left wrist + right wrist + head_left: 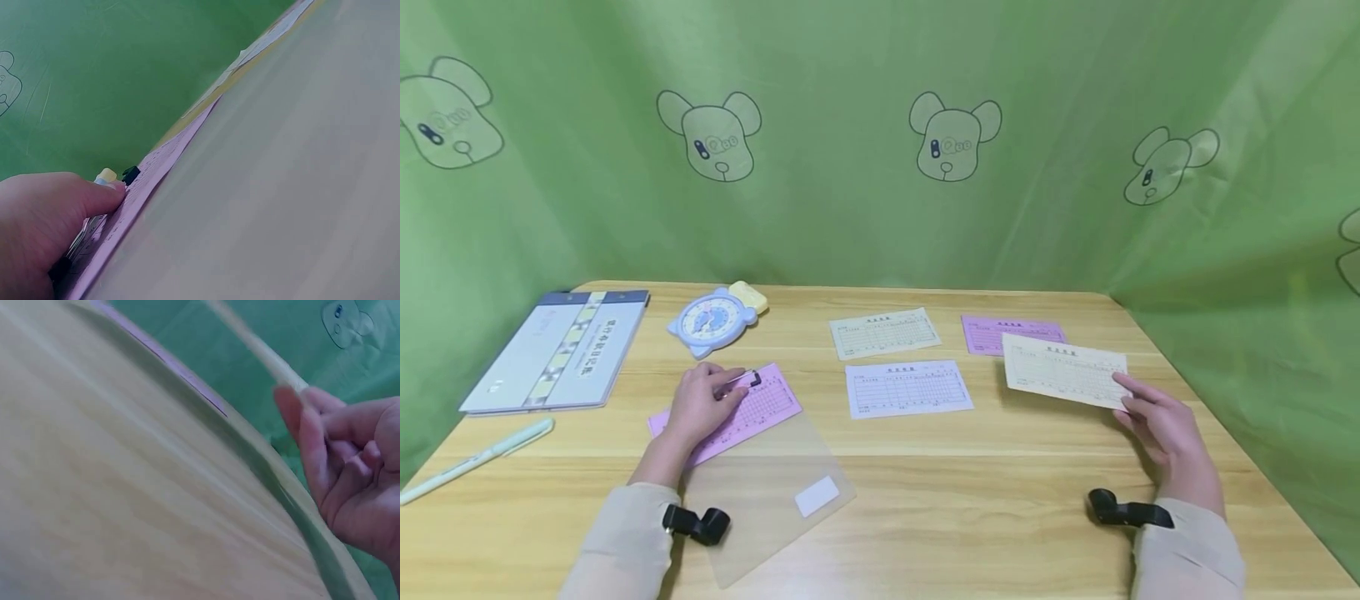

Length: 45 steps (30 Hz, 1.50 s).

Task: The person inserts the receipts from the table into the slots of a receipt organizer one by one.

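My left hand (703,400) has its thumb and fingers curled on the metal clip (741,381), whose end is black, at the head of a translucent clip folder (760,492). Beneath that hand lies a pink form slip (775,404) on the folder. In the left wrist view the thumb presses down beside the clip's black end (130,174). My right hand (1165,425) pinches a cream form slip (1060,369) by its right end, raised and tilted above the table. In the right wrist view this slip (269,359) shows nearly edge-on.
A second pink slip (985,333), a pale green slip (887,333) and a white slip (910,389) lie across the table's middle and right. At the left are a blue clock (709,323), a yellow block (748,296), a report booklet (512,358) and a mint pen (475,461). Green curtain surrounds the table.
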Motion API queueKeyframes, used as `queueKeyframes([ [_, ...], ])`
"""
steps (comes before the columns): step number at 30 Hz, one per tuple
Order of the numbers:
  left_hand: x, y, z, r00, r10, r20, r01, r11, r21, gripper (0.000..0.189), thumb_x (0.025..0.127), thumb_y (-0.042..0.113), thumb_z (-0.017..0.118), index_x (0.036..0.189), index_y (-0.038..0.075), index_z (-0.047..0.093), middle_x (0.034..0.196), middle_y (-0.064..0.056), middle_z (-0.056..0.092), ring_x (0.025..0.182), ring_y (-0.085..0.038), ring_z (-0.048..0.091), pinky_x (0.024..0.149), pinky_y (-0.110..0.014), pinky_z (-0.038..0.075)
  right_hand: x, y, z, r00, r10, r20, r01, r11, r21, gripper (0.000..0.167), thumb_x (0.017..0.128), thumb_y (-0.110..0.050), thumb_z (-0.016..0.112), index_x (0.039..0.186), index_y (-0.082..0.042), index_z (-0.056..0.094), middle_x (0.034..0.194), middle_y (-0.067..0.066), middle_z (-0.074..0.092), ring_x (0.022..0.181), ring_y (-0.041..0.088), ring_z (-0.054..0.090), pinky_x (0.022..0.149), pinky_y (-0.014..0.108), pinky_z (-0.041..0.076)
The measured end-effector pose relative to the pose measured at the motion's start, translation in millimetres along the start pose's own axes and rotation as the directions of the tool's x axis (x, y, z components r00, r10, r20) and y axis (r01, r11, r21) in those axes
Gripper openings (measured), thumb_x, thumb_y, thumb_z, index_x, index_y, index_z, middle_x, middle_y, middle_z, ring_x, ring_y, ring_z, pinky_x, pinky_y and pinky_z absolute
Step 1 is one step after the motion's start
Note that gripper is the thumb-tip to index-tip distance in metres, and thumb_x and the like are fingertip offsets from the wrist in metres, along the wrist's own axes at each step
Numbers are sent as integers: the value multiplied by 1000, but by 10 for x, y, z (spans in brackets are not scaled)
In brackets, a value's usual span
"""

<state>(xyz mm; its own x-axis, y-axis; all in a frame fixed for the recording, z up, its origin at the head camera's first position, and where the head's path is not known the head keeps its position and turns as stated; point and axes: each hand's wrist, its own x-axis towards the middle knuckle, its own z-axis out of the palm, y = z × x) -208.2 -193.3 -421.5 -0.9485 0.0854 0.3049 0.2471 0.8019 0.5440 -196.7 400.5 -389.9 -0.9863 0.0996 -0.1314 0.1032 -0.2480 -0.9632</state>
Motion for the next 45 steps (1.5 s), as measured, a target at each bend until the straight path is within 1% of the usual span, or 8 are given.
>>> queueKeyframes([
  [3,5,5,-5,1000,-5,0,5,1000,1,34,79,19,60,109,3,59,92,-13,47,85,-27,40,70,-39,32,11,-25,102,996,-2,92,0,1000,24,36,81,8,51,109,-13,61,105,-3,46,79,11,56,70,24,46],
  [8,2,-1,5,1000,5,-6,-5,1000,-1,33,79,18,61,108,3,60,92,-13,48,85,-27,41,71,-40,32,57,-61,308,980,3,201,1,1000,-20,39,82,10,48,114,-12,57,138,10,14,80,11,55,72,22,45],
  [11,0,-9,14,1000,19,-15,-19,1000,-4,33,78,17,62,107,3,60,92,-14,49,85,-28,42,71,-41,32,93,-64,430,969,-9,246,22,999,-50,40,82,11,47,115,-9,56,142,12,0,80,11,56,71,21,45],
  [16,-1,-6,10,999,27,-28,-27,1000,-4,33,77,17,62,107,2,60,90,-14,49,85,-29,42,72,-42,33,150,-30,651,954,-33,297,67,992,-104,39,83,11,46,117,-5,54,132,16,16,80,12,56,72,22,45],
  [24,-7,2,3,1000,5,-17,-5,1000,-9,33,78,16,61,108,2,60,90,-13,48,84,-28,41,71,-40,32,263,77,1146,942,-1,336,61,984,-167,44,81,13,46,122,0,46,118,10,38,79,11,55,73,23,45],
  [31,-6,2,7,1000,3,-14,-3,1000,-10,34,78,17,61,108,2,60,91,-13,48,84,-27,41,71,-40,32,315,160,1646,935,59,350,23,974,-224,49,80,13,44,128,7,32,118,20,39,79,14,55,76,28,44],
  [37,-13,2,4,1000,-9,-6,9,1000,-15,34,79,18,60,109,2,59,92,-13,48,85,-28,40,71,-40,32,326,252,1994,913,80,399,41,957,-287,48,80,12,45,126,5,37,129,24,33,80,15,56,75,30,45],
  [45,-8,3,9,1000,-14,-14,14,1000,-11,33,79,18,60,108,3,60,91,-13,48,85,-27,40,70,-40,32,308,404,2303,882,101,460,84,927,-365,43,80,12,46,122,3,44,129,18,37,79,19,57,74,34,45],
])
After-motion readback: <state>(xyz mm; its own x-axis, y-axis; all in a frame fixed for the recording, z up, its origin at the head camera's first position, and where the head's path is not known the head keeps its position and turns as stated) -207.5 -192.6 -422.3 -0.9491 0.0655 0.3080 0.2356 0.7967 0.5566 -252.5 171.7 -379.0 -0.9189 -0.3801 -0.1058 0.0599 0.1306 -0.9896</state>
